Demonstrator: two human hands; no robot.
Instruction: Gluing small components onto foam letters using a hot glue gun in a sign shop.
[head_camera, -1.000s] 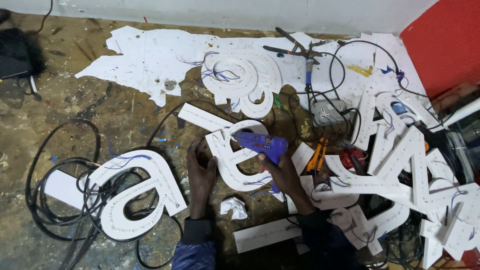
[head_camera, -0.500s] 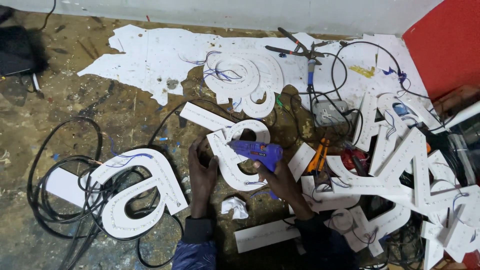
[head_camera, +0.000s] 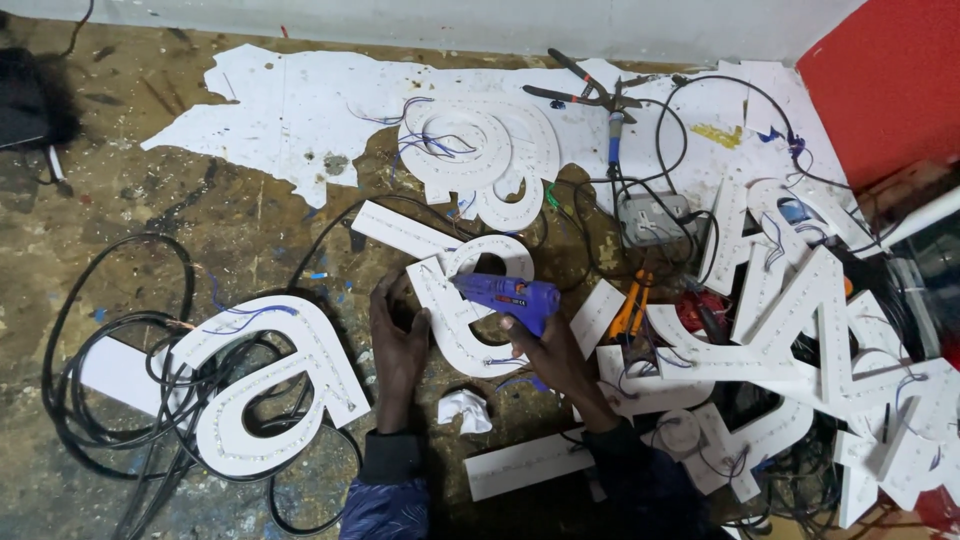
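A white curved sign letter (head_camera: 470, 315) with rows of small lights lies on the floor in front of me. My left hand (head_camera: 398, 340) rests on its left edge, fingers pressed against it. My right hand (head_camera: 545, 345) grips a purple glue gun (head_camera: 510, 297), whose nozzle points left onto the letter's upper part. Thin blue wires trail from the letter near my right wrist.
A larger white letter (head_camera: 262, 375) lies at the left among coiled black cables (head_camera: 100, 400). More white letters (head_camera: 800, 340) pile at the right, another (head_camera: 480, 150) sits farther back. Pliers (head_camera: 630, 310), cutters (head_camera: 585, 90), a power socket (head_camera: 655, 215), crumpled paper (head_camera: 465, 408) and a red panel (head_camera: 890, 80) surround them.
The glue gun has shifted slightly lower and leftward over the letter. My left hand has stayed on the letter's edge.
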